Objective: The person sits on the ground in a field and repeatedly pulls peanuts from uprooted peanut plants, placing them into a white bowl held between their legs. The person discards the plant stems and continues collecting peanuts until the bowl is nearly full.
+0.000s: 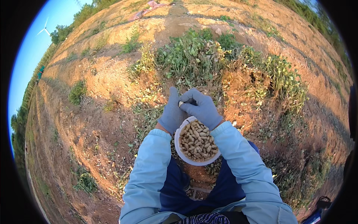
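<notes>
Both of my hands wear grey gloves and meet just above a white bucket point(177, 146). Unshelled peanuts point(197, 141) nearly fill it; it sits between my forearms, over my knees. My right hand point(202, 109) is closed, pinching one pale peanut point(181, 103) between thumb and forefinger. Close against that peanut, my left hand point(172, 111) points away from me with a finger stretched out. Its other fingers are partly hidden, and I make out nothing held in it.
Uprooted green plants point(192, 56) lie heaped just beyond my hands, and more wilted plants point(285, 80) trail to the right. Dry leaves and reddish soil surround me. A pink cloth or sack point(143, 13) lies far off, and a wind turbine point(45, 28) stands at the far left.
</notes>
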Available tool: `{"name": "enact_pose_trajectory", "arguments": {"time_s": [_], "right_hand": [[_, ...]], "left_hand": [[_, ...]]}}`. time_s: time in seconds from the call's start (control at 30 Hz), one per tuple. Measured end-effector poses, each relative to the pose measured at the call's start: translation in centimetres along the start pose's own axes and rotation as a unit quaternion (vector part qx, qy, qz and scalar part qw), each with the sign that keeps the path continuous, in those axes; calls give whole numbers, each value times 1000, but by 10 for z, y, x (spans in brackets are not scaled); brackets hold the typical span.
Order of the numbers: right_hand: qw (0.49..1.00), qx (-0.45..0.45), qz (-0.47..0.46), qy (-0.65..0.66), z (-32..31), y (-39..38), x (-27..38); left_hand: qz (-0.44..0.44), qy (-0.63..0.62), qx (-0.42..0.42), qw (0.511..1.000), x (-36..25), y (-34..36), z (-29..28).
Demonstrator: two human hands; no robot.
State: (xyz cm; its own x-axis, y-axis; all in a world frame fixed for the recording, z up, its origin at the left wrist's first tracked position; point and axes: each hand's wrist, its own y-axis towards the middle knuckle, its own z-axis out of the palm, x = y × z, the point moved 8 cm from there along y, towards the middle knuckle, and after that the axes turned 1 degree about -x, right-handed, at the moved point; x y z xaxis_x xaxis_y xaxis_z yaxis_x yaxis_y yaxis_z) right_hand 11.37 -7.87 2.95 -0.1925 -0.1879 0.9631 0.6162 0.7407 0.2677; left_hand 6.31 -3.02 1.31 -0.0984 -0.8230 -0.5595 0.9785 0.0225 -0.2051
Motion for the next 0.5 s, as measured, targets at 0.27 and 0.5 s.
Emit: {"name": "enact_pose_trajectory", "arguments": {"time_s": [0.27, 0.5], "right_hand": [[1000, 12, 1, 3, 2, -4, 9], [999, -32, 14, 36, -4, 3, -13]], "left_hand": [[73, 167, -41, 982, -9, 2, -19], [117, 359, -145, 915, -19, 1, -31]]}}
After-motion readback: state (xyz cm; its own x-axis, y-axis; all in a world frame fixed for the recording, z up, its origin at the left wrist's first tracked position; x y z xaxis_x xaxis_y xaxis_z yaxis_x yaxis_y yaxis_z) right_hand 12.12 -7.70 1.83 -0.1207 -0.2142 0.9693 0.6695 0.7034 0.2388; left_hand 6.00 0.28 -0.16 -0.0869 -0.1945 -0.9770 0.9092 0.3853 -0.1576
